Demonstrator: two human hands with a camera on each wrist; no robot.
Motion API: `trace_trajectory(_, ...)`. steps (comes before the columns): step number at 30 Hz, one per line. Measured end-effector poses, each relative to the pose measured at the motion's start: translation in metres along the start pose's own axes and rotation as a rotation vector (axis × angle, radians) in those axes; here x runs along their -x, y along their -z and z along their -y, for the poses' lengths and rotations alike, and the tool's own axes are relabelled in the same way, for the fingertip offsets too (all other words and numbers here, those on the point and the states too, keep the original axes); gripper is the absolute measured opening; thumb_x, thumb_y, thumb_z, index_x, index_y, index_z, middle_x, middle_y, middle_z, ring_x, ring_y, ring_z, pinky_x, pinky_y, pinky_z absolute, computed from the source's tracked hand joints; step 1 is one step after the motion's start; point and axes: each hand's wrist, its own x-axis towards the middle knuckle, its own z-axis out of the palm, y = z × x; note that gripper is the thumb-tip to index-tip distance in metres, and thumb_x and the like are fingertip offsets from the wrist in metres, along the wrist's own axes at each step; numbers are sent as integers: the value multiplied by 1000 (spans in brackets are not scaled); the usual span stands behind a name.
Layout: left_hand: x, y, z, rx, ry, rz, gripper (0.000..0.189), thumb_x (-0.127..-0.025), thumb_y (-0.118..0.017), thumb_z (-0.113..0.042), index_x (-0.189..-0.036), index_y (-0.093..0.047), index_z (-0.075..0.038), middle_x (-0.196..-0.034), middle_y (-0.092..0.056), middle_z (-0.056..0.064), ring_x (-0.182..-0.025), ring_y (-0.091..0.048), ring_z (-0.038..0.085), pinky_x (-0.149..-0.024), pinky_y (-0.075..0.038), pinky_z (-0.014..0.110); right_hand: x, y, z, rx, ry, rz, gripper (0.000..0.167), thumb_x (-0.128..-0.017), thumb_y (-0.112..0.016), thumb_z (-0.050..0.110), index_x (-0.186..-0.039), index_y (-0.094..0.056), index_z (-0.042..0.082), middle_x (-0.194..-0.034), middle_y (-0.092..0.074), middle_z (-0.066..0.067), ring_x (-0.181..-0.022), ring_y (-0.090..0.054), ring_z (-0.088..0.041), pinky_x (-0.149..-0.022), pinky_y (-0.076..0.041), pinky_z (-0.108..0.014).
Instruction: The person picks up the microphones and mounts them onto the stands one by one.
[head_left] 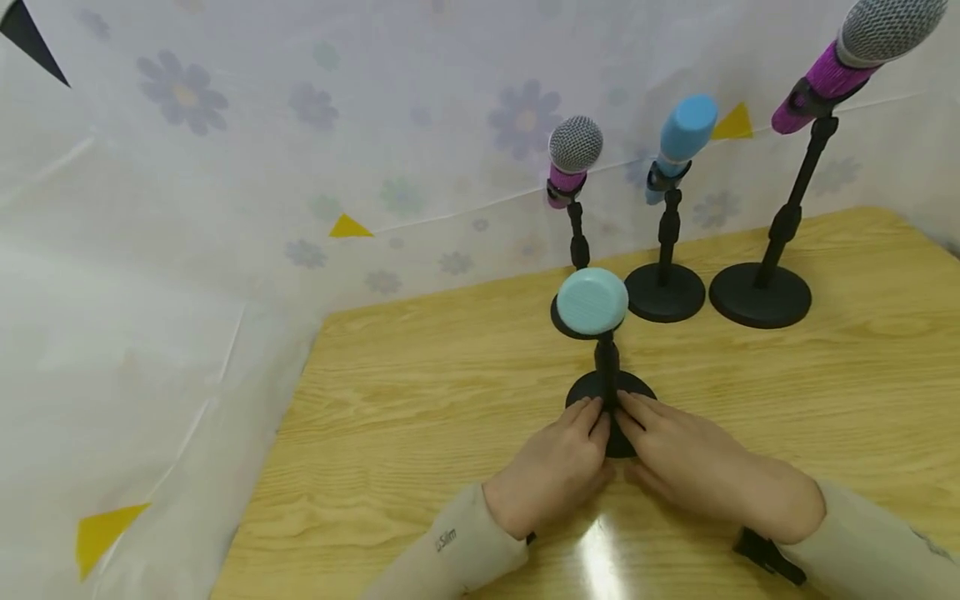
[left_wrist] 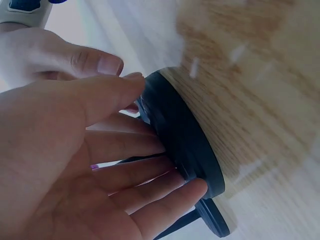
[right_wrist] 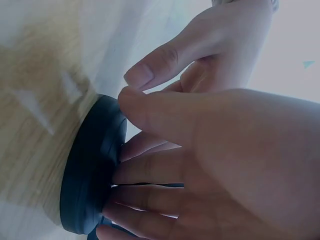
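A black microphone stand (head_left: 607, 358) stands upright near the table's middle, topped by a round, pale teal piece (head_left: 592, 302); what lies under that piece is hidden. Both hands are at the stand's round base (left_wrist: 180, 132). My left hand (head_left: 558, 462) touches its left side with fingers extended over the top, thumb by the near rim. On the opposite side my right hand (head_left: 693, 467) rests likewise, its fingers fairly straight on the base (right_wrist: 92, 165). The two thumbs come close together at the near edge in the wrist views.
Behind are three more black stands: one with a small purple microphone (head_left: 573, 154), one with a blue microphone (head_left: 684, 133), one with a larger purple microphone (head_left: 832, 75). The wooden table (head_left: 390, 400) meets a flower-patterned sheet (head_left: 262, 167) at the back and left.
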Motion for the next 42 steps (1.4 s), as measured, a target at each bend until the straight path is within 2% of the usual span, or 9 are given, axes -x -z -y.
trace_trajectory(8, -2, -3, 5, -1, 33, -68, 52, -100, -61, -38, -135, -60, 1, -133, -65, 15, -125, -63, 23, -104, -53, 26, -12, 0, 0, -14, 10, -74, 57, -91, -75, 28, -133, -61, -7, -140, -55, -28, -126, -60, -40, -89, -60, -45)
trace_trajectory(15, -5, -7, 15, -64, 35, -143, 35, -97, -64, -27, -118, -70, 0, -110, -72, 8, -105, -67, 17, -100, -54, 25, -25, -2, 1, -2, 50, -132, 55, -89, -77, 23, -132, -61, -8, -137, -57, -28, -125, -61, -38, -88, -61, -42)
trace_trajectory(22, -4, -10, 23, -271, -15, -88, 36, -99, -59, -23, -122, -68, 3, -111, -73, 9, -107, -67, 20, -103, -52, 30, -40, -3, 3, 0, 94, -153, 53, -91, -75, 21, -132, -60, -10, -138, -57, -30, -127, -59, -39, -91, -60, -44)
trace_trajectory(27, -2, -12, 31, -268, -3, -54, 32, -100, -58, -22, -120, -70, 1, -113, -72, 11, -110, -66, 23, -105, -52, 33, -52, -1, 1, -14, 115, -123, 54, -91, -74, 17, -135, -57, -10, -140, -55, -31, -129, -57, -40, -96, -57, -46)
trace_trajectory(31, -1, -13, 38, -360, -40, -21, 30, -101, -57, -20, -119, -72, -2, -114, -72, 11, -111, -66, 25, -105, -52, 35, -61, -2, -1, -4, 147, -116, 55, -91, -75, 18, -135, -57, -11, -142, -53, -32, -131, -56, -42, -98, -56, -47)
trace_trajectory(36, 0, -15, 47, -336, 8, -18, 35, -102, -56, -24, -125, -68, 0, -116, -72, 10, -111, -66, 23, -104, -53, 33, -72, -1, 1, 1, 168, -116, 55, -92, -74, 18, -135, -57, -12, -142, -53, -33, -130, -57, -42, -99, -56, -47)
trace_trajectory(39, -1, -17, 53, -272, 46, -30, 37, -103, -57, -26, -126, -67, 1, -114, -73, 8, -109, -67, 22, -103, -53, 32, -80, -1, 1, 9, 159, -99, 55, -93, -73, 18, -136, -55, -11, -143, -52, -32, -131, -57, -41, -99, -56, -46)
trace_trajectory(40, -1, -18, 55, -218, 70, -42, 38, -102, -58, -26, -126, -66, 2, -114, -73, 9, -109, -68, 22, -103, -53, 32, -82, -1, 1, 12, 158, -98, 55, -93, -73, 18, -136, -55, -11, -143, -52, -31, -131, -57, -40, -100, -56, -46)
trace_trajectory(42, -1, -20, 60, -184, 78, -50, 36, -102, -59, -24, -126, -67, 2, -113, -73, 9, -108, -68, 23, -103, -54, 33, -88, -2, 1, 15, 159, -97, 54, -94, -71, 17, -137, -55, -12, -142, -53, -31, -130, -58, -40, -100, -56, -46)
